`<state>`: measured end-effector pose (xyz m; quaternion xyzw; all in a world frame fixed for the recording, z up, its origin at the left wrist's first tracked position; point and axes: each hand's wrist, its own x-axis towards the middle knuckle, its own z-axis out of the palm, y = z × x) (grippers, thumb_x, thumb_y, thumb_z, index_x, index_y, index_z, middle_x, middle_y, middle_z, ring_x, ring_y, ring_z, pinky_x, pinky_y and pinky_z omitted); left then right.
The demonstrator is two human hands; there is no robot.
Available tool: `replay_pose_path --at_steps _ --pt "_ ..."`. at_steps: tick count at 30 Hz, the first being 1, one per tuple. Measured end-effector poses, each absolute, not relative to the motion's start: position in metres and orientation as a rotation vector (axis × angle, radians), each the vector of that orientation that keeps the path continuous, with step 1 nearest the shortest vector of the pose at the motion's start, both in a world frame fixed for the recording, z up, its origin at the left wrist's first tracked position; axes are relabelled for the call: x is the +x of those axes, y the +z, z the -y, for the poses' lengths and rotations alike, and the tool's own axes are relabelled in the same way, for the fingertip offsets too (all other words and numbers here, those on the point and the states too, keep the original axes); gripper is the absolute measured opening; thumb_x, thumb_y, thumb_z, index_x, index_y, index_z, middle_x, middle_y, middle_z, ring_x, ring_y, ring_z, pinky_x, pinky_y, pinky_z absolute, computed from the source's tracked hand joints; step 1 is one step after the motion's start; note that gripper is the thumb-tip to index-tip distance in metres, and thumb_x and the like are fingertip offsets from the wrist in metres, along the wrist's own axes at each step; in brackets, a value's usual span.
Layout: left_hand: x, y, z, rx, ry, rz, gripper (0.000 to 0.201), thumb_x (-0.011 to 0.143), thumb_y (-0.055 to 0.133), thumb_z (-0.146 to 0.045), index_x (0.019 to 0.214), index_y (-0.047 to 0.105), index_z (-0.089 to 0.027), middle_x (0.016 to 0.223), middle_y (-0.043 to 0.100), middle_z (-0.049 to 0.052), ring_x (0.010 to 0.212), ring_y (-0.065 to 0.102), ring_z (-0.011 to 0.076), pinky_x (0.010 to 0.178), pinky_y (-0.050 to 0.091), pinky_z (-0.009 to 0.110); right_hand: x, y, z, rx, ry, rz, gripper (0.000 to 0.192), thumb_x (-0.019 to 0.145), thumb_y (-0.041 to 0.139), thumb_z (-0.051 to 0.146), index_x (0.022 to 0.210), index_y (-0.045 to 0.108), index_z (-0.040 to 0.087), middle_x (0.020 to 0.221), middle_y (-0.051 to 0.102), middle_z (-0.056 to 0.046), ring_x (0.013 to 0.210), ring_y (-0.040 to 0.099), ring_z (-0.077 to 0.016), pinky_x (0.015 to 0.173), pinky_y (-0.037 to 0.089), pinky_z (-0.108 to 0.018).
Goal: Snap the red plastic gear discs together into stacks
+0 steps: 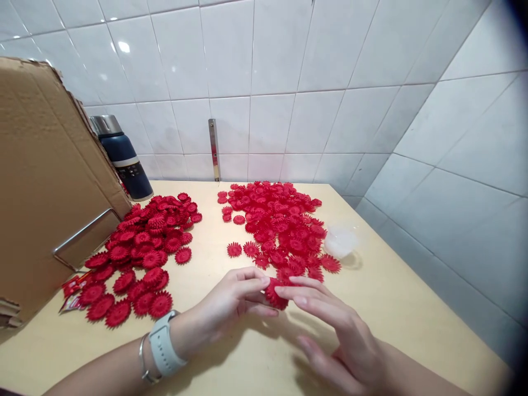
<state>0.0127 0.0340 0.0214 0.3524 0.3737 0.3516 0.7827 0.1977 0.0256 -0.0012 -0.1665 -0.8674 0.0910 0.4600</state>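
We see two bare forearms, no sleeves in view. On the left wrist we note a pale grey-white smartwatch with a smooth rubbery strap (164, 346), its face turned away from us. Just behind it sits a thin silver metal bangle (144, 360), loose around the arm. The left hand (231, 302) shows short plain nails, no rings visible. The right hand (334, 330) is bare too: no rings, no watch, natural unpainted nails.

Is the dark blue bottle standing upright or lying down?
Upright: the bottle stands on the table by the wall, its silver cap on top.
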Motion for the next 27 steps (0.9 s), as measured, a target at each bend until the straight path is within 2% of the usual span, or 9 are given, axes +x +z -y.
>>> replay_pose_path --at_steps 4,9,14,19,22,27 --pt "0.013 0.022 -0.033 0.766 0.750 -0.782 0.011 0.078 0.059 -0.019 0.072 0.061 -0.011 0.075 0.063 0.006 0.070 0.060 0.0114 0.066 0.049 0.022 0.197 0.003 -0.027 -0.424 0.179 2.062 0.062 0.068 0.047 0.000 0.127 0.036 0.018 0.098 0.065 -0.012 0.089 0.063 -0.0255 0.078 0.051 -0.045" --pt "0.011 0.022 -0.034 0.773 0.789 -0.795 0.011 0.078 0.060 -0.021 0.074 0.062 -0.011 0.078 0.064 0.006 0.072 0.060 0.0123 0.067 0.050 0.023 0.197 0.002 -0.026 -0.460 0.257 2.061 0.060 0.068 0.046 0.001 0.126 0.037 0.016 0.108 0.061 -0.016 0.101 0.058 -0.0283 0.080 0.051 -0.046" --pt "0.010 0.030 -0.034 0.730 0.753 -0.780 0.011 0.078 0.060 -0.020 0.073 0.063 -0.011 0.079 0.064 0.006 0.073 0.061 0.0133 0.069 0.050 0.024 0.201 0.001 -0.022 -0.400 0.188 2.047 0.064 0.064 0.046 0.001 0.125 0.038 0.019 0.106 0.064 -0.013 0.098 0.062 -0.0277 0.082 0.049 -0.049" --pt "0.009 0.036 -0.033 0.744 0.741 -0.748 0.011 0.078 0.058 -0.019 0.075 0.064 -0.011 0.079 0.062 0.005 0.076 0.059 0.0138 0.071 0.050 0.025 0.203 0.002 -0.028 -0.377 0.187 2.217 0.070 0.065 0.046 0.006 0.132 0.028 0.016 0.123 0.054 -0.015 0.115 0.051 -0.0272 0.093 0.043 -0.049" --pt "0.009 0.035 -0.033 0.736 0.728 -0.764 0.010 0.079 0.056 -0.016 0.077 0.064 -0.011 0.082 0.061 0.006 0.076 0.058 0.0143 0.069 0.050 0.026 0.204 0.002 -0.031 -0.464 0.109 2.173 0.069 0.067 0.048 0.007 0.132 0.027 0.015 0.124 0.053 -0.017 0.116 0.049 -0.0284 0.092 0.043 -0.049" --pt "0.008 0.034 -0.034 0.757 0.736 -0.745 0.010 0.077 0.057 -0.016 0.070 0.062 -0.012 0.075 0.058 0.003 0.074 0.057 0.0141 0.073 0.048 0.029 0.205 0.002 -0.032 -0.361 0.092 2.229 0.065 0.069 0.047 0.008 0.131 0.028 0.014 0.119 0.056 -0.016 0.114 0.051 -0.0270 0.093 0.042 -0.048"
